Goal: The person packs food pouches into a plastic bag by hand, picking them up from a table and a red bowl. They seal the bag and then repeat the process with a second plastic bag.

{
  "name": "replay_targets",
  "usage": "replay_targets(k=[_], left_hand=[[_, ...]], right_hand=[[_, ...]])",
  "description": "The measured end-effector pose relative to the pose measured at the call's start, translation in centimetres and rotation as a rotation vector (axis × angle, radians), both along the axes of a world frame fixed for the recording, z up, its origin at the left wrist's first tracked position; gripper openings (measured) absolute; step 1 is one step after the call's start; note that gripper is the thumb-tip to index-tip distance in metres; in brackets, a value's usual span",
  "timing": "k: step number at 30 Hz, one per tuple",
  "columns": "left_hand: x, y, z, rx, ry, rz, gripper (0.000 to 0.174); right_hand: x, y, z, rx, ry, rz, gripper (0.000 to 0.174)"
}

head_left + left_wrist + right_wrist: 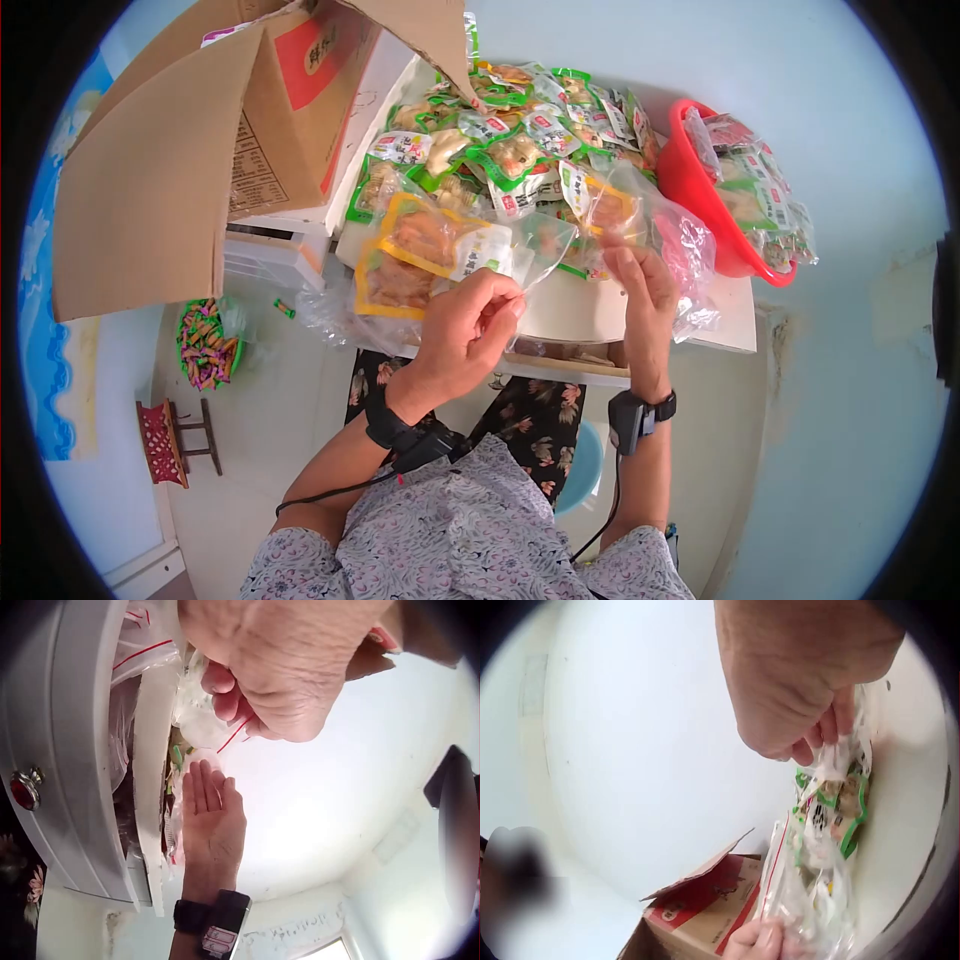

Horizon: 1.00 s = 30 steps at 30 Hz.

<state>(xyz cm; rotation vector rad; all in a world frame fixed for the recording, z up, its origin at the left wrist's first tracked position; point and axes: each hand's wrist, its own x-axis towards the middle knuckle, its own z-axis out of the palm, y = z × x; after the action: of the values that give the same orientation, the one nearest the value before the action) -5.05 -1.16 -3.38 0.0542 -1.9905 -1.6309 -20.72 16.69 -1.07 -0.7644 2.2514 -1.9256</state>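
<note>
Clear zip bag (540, 262) with a red line along its mouth sits over the near edge of the white table (735, 310), its rim caught in the left hand (465, 330). That hand pinches the film between thumb and bent fingers, palm turned inward. Just beyond it on the left lie two yellow-edged packets (420, 235), one partly over the other, with clear film around them; whether they are inside the bag being pinched, I cannot tell.

Right of the bag, the right hand (645, 300) reaches over the table with its fingers held nearly straight and close together, well apart from the left hand. Its fingertips are at another yellow-edged packet (605, 208) in clear plastic; whether they touch it is unclear. Pink plastic (685, 240) lies just to the right of those fingers.

Farther back, a heap of green-edged packets (510, 155) covers the far part of the table. At the right end a red basin (682, 190) leans outward, filled with more packets. On the left stands an opened cardboard box (150, 200). Below the near edge, a drawer (82, 750) with a red knob (25, 793) stands pulled out, clear plastic inside.
</note>
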Motion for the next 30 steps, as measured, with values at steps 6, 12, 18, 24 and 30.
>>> replay_targets(k=[6,12,18,24,30], left_hand=[[0.0,0.2,-0.1,-0.007,0.007,0.014,0.005],[0.3,0.4,0.2,-0.053,0.019,0.037,0.009],[0.3,0.2,0.1,0.059,0.032,0.048,0.011],[0.3,0.6,0.1,0.097,0.006,0.021,0.007],[0.4,0.8,-0.3,0.096,0.012,0.032,0.008]], right_hand=[[-7.9,0.6,-3.1,0.139,0.258,-0.097,0.030],[-5.1,-2.6,1.0,0.291,0.628,-0.141,0.018],[2.3,-2.3,3.2,0.495,0.710,-0.289,0.020],[3.3,-0.8,0.5,0.596,0.682,-0.283,0.040],[1.6,1.4,-0.3,0.219,0.539,-0.156,0.037]])
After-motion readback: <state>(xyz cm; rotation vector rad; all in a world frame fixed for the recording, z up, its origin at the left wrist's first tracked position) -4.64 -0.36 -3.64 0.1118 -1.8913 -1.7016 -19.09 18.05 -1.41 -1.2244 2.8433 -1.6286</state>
